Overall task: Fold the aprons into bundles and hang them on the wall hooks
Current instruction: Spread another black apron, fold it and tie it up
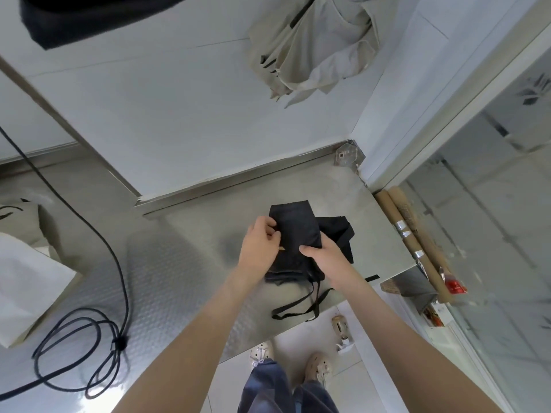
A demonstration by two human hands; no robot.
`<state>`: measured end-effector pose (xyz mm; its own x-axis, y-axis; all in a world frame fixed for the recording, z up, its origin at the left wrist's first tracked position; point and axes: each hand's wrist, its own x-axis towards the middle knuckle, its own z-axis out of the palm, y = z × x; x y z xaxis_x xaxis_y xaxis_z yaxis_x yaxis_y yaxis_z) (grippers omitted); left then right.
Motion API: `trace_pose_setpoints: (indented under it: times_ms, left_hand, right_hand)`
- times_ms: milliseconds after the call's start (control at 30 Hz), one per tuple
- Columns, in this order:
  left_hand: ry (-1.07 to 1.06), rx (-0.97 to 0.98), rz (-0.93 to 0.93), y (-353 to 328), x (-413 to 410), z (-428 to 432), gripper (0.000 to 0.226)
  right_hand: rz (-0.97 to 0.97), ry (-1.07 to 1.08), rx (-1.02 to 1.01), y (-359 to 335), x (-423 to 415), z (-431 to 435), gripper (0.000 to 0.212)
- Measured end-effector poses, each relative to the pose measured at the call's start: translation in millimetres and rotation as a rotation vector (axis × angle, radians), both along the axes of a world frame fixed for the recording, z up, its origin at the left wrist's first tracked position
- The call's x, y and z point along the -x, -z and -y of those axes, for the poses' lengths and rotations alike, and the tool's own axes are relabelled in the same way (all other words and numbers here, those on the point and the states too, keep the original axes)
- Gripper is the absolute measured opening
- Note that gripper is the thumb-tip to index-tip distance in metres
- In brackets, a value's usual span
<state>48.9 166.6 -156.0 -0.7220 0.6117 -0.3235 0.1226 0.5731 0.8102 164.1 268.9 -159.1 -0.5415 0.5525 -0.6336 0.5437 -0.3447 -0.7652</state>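
Fingers [269, 225] of the left hand [261, 244] are curled and pinch the left edge of a folded black apron [298, 231]. The right hand [326, 259] grips the same apron lower down, with the thumb pressed on top of the cloth and the other fingers tucked out of sight beneath it. So both hands are clamped on the apron. It sits on the steel bench [179, 263] toward the far right corner, partly bunched, with more dark folds spilling out to the right of the hands and below them. Its black straps [298, 308] trail toward the person, and one loop reaches the near edge of the bench.

On the wall [179, 114] above, a beige apron [313, 46] hangs in loose folds; a dark cloth [89, 19] hangs at the top left, cut off by the frame. A black cable [74, 353] runs down the left side and coils on the bench, near a cream fabric bag [26, 278]. Two cardboard tubes [417, 242] lie along the right edge of the bench — patches of silver tape show on them.
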Motion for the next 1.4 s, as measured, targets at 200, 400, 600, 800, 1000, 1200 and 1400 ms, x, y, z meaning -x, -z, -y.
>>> trace_pose_setpoints:
  times_ms: [200,400,600,800,1000,1200,1400]
  left_hand:
    - [0.258,0.095,0.051,12,25,-9,0.062]
    - [0.561,0.027,0.017,14,36,-23,0.045]
    - [0.717,-0.141,-0.063,5,29,-13,0.014]
    - [0.551,-0.115,0.088,5,23,-6,0.021]
    - [0.553,0.107,0.496,21,27,10,0.040]
    - [0.429,0.112,0.287,27,28,17,0.026]
    - [0.351,0.326,-0.056,29,20,4,0.030]
  right_hand:
    - [0.085,-0.053,-0.048,4,-18,-13,0.061]
    - [0.104,-0.163,-0.036,8,-31,-27,0.048]
    - [0.070,-0.151,-0.156,9,-41,-32,0.015]
    - [0.263,-0.308,-0.627,20,-33,-36,0.021]
    - [0.165,-0.385,-0.665,18,-29,-28,0.014]
    - [0.315,-0.465,-0.753,8,-17,-39,0.013]
    - [0.455,-0.605,-0.778,4,12,-53,0.022]
